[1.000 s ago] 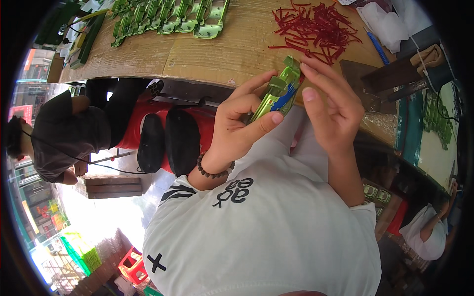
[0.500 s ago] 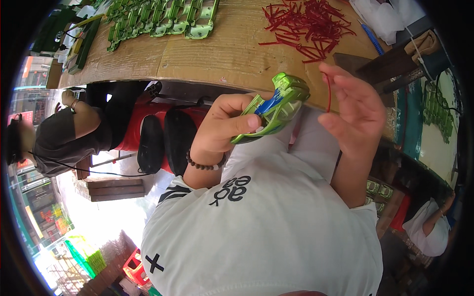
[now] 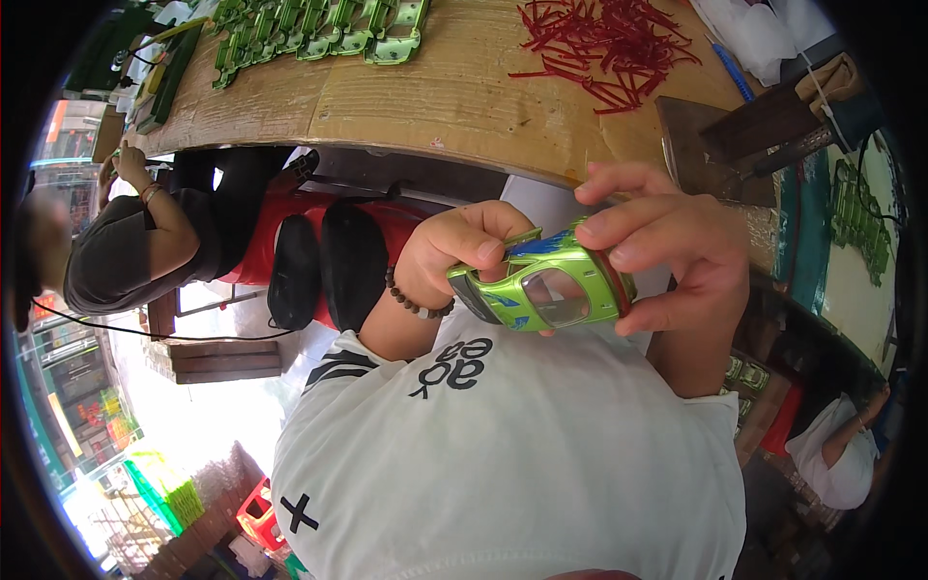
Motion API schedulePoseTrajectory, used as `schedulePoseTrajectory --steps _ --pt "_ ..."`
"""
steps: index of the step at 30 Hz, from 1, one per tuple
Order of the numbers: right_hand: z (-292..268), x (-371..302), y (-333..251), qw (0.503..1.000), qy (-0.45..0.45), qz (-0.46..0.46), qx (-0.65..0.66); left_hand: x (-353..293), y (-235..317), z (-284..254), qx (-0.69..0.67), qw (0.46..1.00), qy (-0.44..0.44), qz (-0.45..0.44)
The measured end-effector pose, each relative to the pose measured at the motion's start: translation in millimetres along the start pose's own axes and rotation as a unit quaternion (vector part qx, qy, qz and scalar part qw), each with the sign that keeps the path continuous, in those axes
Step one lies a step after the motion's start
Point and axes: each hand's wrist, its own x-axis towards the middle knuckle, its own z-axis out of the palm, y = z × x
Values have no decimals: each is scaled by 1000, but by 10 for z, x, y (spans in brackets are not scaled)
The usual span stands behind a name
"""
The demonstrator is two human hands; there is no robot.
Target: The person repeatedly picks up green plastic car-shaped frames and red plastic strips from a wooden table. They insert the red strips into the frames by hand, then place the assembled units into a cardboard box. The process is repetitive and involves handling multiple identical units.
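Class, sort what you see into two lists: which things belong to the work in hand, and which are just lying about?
In the work:
Green car, held between left hand and right hand
Red strips, probably
Green parts on the table, probably

Lying about, it seems:
Blue pen-like thing
White plastic
Brown box

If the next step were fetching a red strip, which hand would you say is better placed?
Probably the right hand: it is nearer the red strips, at the end of the car on their side. The left hand grips the other end, farther off.
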Motion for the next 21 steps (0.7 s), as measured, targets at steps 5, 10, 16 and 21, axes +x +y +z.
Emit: schedulePoseTrajectory --steps 5,10,16,21 --pt "-129 67 -41 997 -58 -7 -47 6 -52 -209 -32 994 -102 0" --pt "-151 80 -16 993 -60 -40 -98 34 -1 -18 -12 999 -17 -26" --pt "87 -60 -117 919 78 8 -386 23 84 100 94 990 90 58" --pt "521 -248 164 916 301 96 -248 239 -74 413 449 810 326 189"
